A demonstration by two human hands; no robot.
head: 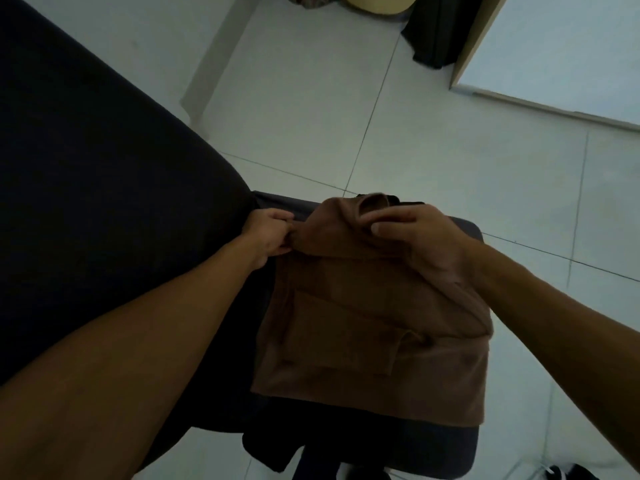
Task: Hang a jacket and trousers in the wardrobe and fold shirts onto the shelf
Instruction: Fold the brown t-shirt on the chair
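At centre of the head view, a brown shirt [374,306] lies partly folded on a dark seat [464,441], its collar end far from the camera and its hem near. A sleeve is folded across the front of the shirt.

Left hand [268,235]: closed, fingers and thumb pinching the shirt's far-left shoulder edge. Forearm bare, running in from the near left.

Right hand [415,237]: palm down over the collar area, fingers curled onto the fabric beside the neck opening, gripping it. Forearm bare, entering from the right.

To the left, a large black fabric-covered surface [86,185] fills that side of the view; its edge is just beside the left hand. What it belongs to cannot be told.

Floor [433,150]: pale tiles with thin dark joints. Far right, a light wooden panel [481,32] stands upright, with dark cloth [433,32] hanging beside it. Far centre, a pale yellow round object [377,3], cut off by the frame edge.
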